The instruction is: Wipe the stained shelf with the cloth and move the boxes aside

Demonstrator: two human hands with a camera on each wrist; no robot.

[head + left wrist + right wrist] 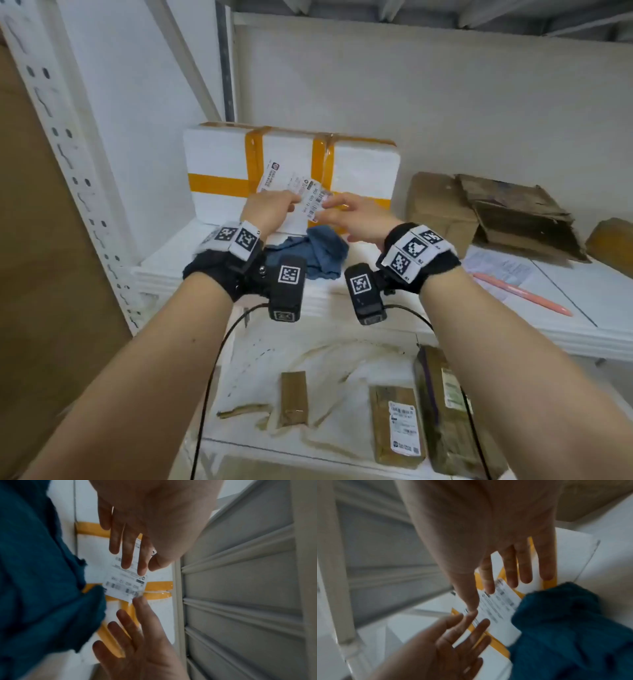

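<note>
A white foam box [219,161] bound with orange tape stands at the back left of the white shelf [376,301]. In front of it, both hands hold a printed shipping label [301,192]. My left hand [291,204] pinches the label's left part. My right hand [329,205] pinches its right corner between thumb and forefinger. In the wrist views the label [123,586] [498,605] lies between the left hand [148,568] and the right hand [480,598]. A crumpled blue cloth [318,250] [42,588] [573,628] lies on the shelf under the hands, touched by neither.
Crushed brown cardboard boxes [496,212] sit at the right of the shelf, with another brown box [613,240] at the frame edge. A pink pen [520,294] lies on papers [496,267]. The stained lower shelf [342,363] holds brown parcels [400,425]. A perforated post [68,171] stands left.
</note>
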